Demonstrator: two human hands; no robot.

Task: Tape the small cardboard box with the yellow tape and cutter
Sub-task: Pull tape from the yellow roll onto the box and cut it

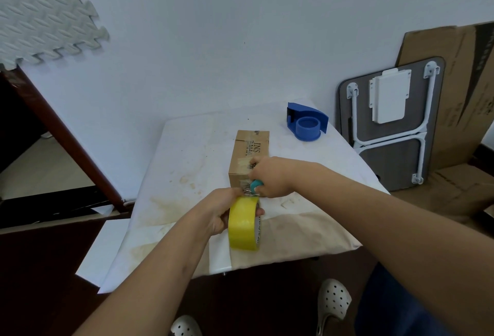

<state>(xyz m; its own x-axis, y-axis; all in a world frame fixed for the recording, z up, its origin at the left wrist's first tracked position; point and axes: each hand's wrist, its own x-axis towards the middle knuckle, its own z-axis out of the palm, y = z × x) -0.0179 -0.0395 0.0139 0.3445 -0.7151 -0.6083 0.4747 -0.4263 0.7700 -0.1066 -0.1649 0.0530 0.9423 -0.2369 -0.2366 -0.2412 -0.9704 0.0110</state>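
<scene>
Yellow tape roll (243, 224) upright on edge over the near part of the stained white table (187, 164), glossy, printed inner core visible. Left hand (217, 211) wrapped around it, fingers through the core. Right hand (270, 179) clenched on a teal-handled cutter (257, 183) at the near end of the small cardboard box (250, 159). Box is brown, closed, old tape patches, mid-table. Blue tape dispenser (307, 121) sits at the far right corner.

Small brown cardboard box (250, 154), beyond the right hand (270, 180): top reads "INS"; adjacent line illegible. Yellow tape roll (242, 224), in the left hand (223, 212): core print unreadable.
</scene>
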